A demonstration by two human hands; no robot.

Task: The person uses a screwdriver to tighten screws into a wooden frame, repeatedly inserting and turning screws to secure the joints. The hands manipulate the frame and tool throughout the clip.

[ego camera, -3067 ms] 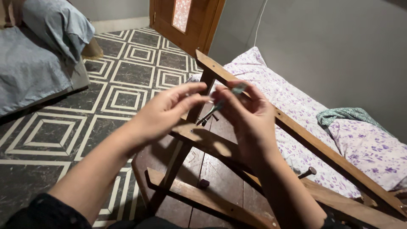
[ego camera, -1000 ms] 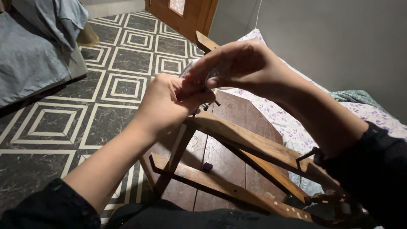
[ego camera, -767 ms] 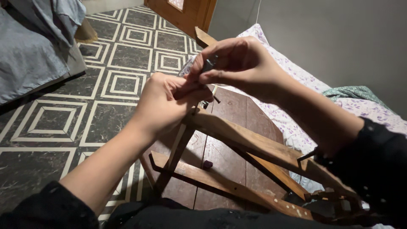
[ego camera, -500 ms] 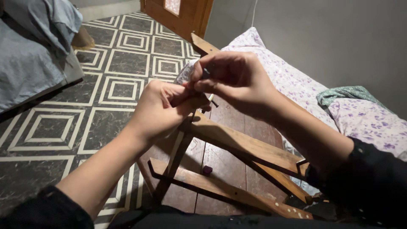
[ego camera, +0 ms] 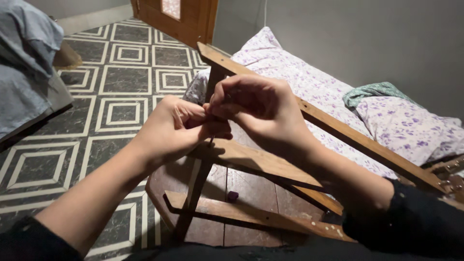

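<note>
Both hands meet above the wooden frame [ego camera: 270, 166]. The left hand [ego camera: 176, 128] and right hand [ego camera: 256, 108] pinch together on a small thin item [ego camera: 211, 140], mostly hidden. Risk: a loosened pinch drops it through the slats onto the tiled floor [ego camera: 111, 96].

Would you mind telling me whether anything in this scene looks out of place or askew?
Yes: the wooden frame sits tilted, its long rail resting against the flowered mattress. Both hands, left hand and right hand, pinch something small above it.
</note>
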